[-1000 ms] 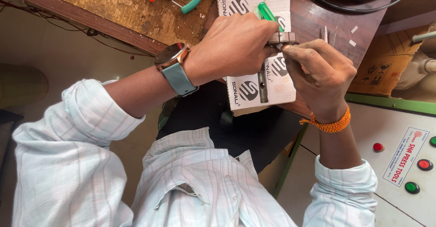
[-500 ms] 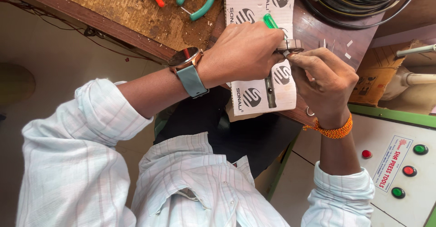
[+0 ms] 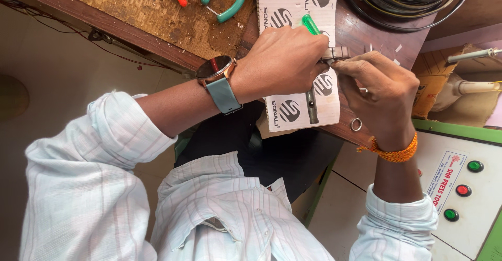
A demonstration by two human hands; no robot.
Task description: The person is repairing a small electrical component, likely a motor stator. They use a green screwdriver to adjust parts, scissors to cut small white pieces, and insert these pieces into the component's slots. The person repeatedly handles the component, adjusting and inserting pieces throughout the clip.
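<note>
The wooden workbench (image 3: 130,10) bears a white printed card (image 3: 293,10) hanging over its near edge; above the card the left hand (image 3: 285,62) is curled shut round a green-handled screwdriver (image 3: 309,25), handle pointing away up the bench, long axis near upright in view. The right hand (image 3: 379,91) pinches a small grey metal part (image 3: 337,53) at the screwdriver's hidden tip; fingers nearly closed; both hands touch there.
</note>
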